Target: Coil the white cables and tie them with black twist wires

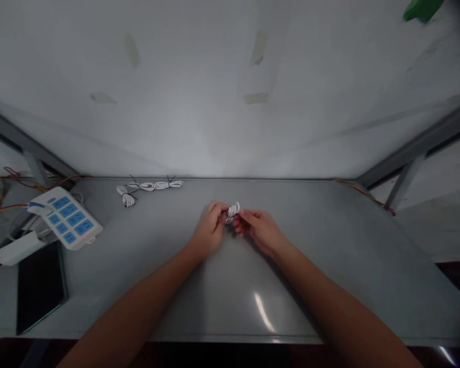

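Note:
Both my hands meet over the middle of the grey table [329, 266]. A small coiled white cable [233, 210] sits between them. My left hand [209, 227] pinches it from the left with fingers curled closed. My right hand [259, 228] grips it from the right, fingers also closed on it. The coil stands just above my fingertips, a little above the table surface.
Three bundled white cables [150, 186] lie at the back left near the wall. A white power strip with blue sockets [67, 219] and a white adapter [20, 248] sit at the left, beside a dark tablet [40, 286]. Red and yellow wires [7, 197] trail off left.

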Demonstrator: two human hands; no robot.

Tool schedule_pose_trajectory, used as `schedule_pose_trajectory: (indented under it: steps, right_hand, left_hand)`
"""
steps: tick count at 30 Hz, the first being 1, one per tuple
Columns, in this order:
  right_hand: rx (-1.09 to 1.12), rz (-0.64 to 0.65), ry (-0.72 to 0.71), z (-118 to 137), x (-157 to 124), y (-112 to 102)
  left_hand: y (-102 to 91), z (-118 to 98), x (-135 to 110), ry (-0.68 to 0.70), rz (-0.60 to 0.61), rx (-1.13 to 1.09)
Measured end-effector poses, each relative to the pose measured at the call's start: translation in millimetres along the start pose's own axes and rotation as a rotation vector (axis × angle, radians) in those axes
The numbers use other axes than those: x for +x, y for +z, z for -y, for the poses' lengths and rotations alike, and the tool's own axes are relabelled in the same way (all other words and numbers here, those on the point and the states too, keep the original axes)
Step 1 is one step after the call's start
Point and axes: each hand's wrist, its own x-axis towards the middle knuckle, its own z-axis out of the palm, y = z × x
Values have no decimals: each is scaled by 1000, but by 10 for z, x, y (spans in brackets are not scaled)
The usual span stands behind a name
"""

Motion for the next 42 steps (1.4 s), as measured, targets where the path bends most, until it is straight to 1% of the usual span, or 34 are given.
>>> schedule_pose_trajectory:
  steps: [3, 6, 9, 11, 14, 16, 19, 20, 21, 23, 25, 28, 32, 34, 35, 38, 40, 42]
  right_hand:
    - [32, 10, 23, 13, -37, -20]
    - [10, -12, 10, 11, -38, -62]
    - [-83, -60, -46, -2, -22, -105]
    - [-181, -77, -95, -5, -20, -125]
    - [-390, -117, -203, 10, -40, -137]
    - [-573, -159, -332, 26, -61, -132]
    - [-820, -171, -538, 29, -84, -119]
    - [-871, -163, -579, 23, -88, -116]
    - [-905, -154, -605, 15, -89, -115]
    - [-925, -139, -625, 1, -89, -115]
    - [-898, -126, -627, -2, -91, -113]
    - [-827, -104, -603, 19, -106, -97]
    - [-749, -64, -578, 53, -142, -56]
    - [-719, -75, -584, 62, -156, -38]
    - [-706, -86, -589, 67, -160, -32]
    - [-692, -108, -613, 89, -169, -21]
    - [-698, -114, -632, 104, -174, -19]
    - [-705, -112, -646, 111, -178, -18]
  left_hand:
    - [21, -17, 3, 34, 18, 37]
    - [26, -21, 6, 36, 37, 94]
    - [39, -4, -5, -9, 40, 134]
    - [65, 21, -21, -70, 33, 93]
    - [109, 56, -42, -210, 47, -133]
    - [111, 58, -44, -332, 53, -345]
    - [46, 19, -31, -547, 30, -599]
    - [11, -2, -26, -597, 10, -659]
    - [-25, -26, -23, -618, -19, -708]
    - [-88, -79, -24, -561, -81, -757]
    - [-128, -139, -42, -441, -86, -718]
    - [-141, -233, -90, -295, 12, -543]
    - [-111, -295, -148, -185, 147, -283]
    - [-83, -276, -163, -178, 215, -216]
    - [-65, -255, -167, -184, 224, -199]
    - [1, -168, -163, -246, 180, -220]
    - [43, -113, -146, -335, 144, -357]
    - [69, -82, -121, -440, 95, -568]
